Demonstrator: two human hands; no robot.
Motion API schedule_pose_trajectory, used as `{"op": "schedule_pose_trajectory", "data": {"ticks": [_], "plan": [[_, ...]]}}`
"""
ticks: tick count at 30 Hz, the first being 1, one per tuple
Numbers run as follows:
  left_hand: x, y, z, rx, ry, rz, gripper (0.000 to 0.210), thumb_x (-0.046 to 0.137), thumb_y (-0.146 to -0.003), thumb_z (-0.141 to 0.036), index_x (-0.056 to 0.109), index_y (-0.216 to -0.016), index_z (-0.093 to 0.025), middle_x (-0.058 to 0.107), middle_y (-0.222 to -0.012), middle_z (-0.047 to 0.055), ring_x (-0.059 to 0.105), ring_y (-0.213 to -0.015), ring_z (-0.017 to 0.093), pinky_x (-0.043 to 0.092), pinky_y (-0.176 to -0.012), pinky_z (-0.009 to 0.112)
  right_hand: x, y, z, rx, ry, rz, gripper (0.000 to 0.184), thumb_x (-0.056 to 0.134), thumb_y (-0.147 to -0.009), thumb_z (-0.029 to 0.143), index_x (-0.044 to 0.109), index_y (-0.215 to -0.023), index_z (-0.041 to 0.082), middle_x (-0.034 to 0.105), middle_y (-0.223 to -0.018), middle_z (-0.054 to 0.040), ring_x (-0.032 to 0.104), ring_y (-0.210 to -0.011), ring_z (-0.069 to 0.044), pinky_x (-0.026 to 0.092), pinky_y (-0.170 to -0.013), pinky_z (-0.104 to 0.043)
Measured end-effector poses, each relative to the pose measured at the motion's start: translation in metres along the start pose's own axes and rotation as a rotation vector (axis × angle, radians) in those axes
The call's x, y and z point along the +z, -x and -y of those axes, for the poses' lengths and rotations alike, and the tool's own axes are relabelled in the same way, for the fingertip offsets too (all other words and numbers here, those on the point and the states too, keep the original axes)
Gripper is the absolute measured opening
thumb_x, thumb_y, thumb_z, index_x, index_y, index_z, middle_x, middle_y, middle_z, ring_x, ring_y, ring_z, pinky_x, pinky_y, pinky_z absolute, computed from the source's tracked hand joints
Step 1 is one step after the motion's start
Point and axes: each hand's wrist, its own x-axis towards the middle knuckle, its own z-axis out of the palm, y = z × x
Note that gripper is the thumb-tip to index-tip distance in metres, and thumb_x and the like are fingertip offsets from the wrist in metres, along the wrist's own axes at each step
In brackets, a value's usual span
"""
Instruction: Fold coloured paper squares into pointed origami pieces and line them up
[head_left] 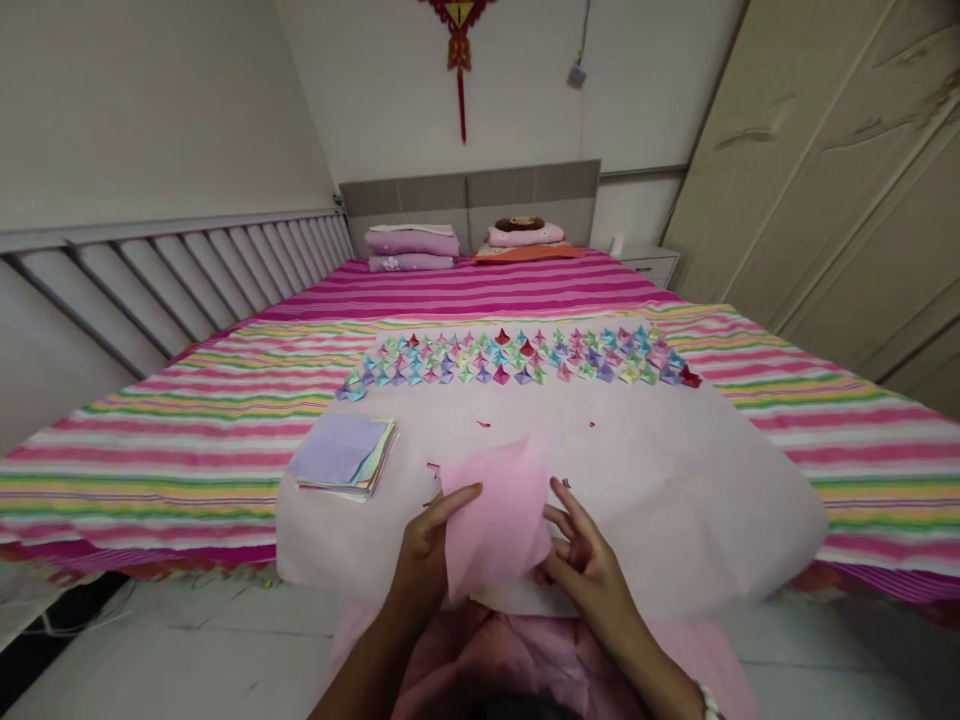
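Note:
A square sheet of pink paper (496, 515) is lifted in front of me, slightly curved, its top edge blurred. My left hand (429, 548) is closed on its left side, thumb on the front and the other fingers hidden behind. At the right edge of the paper is my right hand (585, 550), its fingers apart and the index finger stretched out; whether the fingertips touch the paper is hard to tell. To the left lies a stack of coloured paper squares (339, 450), a lilac sheet on top.
Several rows of small folded paper pieces (484, 372) in many colours lie across the far part of the large pale sheet (675, 500). That sheet covers the near edge of a bed with a striped cover (187, 440). Folded bedding (411, 245) is stacked by the headboard.

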Motion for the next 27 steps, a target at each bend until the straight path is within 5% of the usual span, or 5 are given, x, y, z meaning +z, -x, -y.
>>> {"op": "schedule_pose_trajectory", "data": {"ticks": [3,8,14,23,27], "plan": [[0.001,0.003,-0.001,-0.035,0.048,0.036,0.032,0.069,-0.068,-0.033,0.078,-0.097,-0.022,0.076,-0.099,0.006,0.071,-0.088,0.025,0.058,-0.069,0.031,-0.003,0.002,0.009,-0.049,-0.081,-0.021,0.098,0.079,-0.07,0.025,0.024,-0.151,0.035,0.067,-0.116,-0.0073,0.065,-0.067,-0.014,0.057,-0.064,-0.03],[-0.002,0.005,-0.004,-0.048,0.08,0.02,0.026,0.067,-0.067,-0.028,0.079,-0.091,-0.023,0.077,-0.1,0.005,0.071,-0.092,0.025,0.059,-0.074,0.031,-0.012,0.01,0.026,-0.12,-0.084,0.064,0.077,0.077,-0.075,0.03,0.041,-0.143,0.04,0.067,-0.12,-0.0059,0.066,-0.063,-0.014,0.06,-0.055,-0.028],[-0.009,0.011,-0.013,0.064,-0.027,0.111,0.026,0.063,-0.07,-0.02,0.079,-0.09,-0.026,0.078,-0.099,0.002,0.072,-0.095,0.023,0.06,-0.081,0.032,-0.026,0.015,0.037,-0.27,0.208,0.063,0.063,0.084,-0.068,0.024,0.063,-0.126,0.035,0.061,-0.135,-0.0076,0.061,-0.119,-0.028,0.054,-0.096,-0.04],[-0.014,0.018,-0.03,0.162,-0.11,0.154,0.031,0.071,-0.065,-0.014,0.079,-0.092,-0.027,0.078,-0.095,0.001,0.073,-0.087,0.022,0.06,-0.075,0.029,-0.018,0.009,0.058,-0.324,0.336,0.153,0.031,0.079,-0.072,0.028,0.077,-0.103,0.033,0.075,-0.103,-0.0066,0.07,-0.094,-0.026,0.059,-0.077,-0.037],[-0.014,0.017,-0.031,0.145,-0.065,0.116,0.021,0.073,-0.063,-0.015,0.079,-0.08,-0.026,0.079,-0.085,0.002,0.073,-0.078,0.021,0.058,-0.068,0.027,-0.016,0.002,0.059,-0.322,0.268,0.181,0.019,0.079,-0.073,0.031,0.079,-0.092,0.031,0.072,-0.109,-0.0077,0.068,-0.098,-0.026,0.057,-0.077,-0.036]]}}
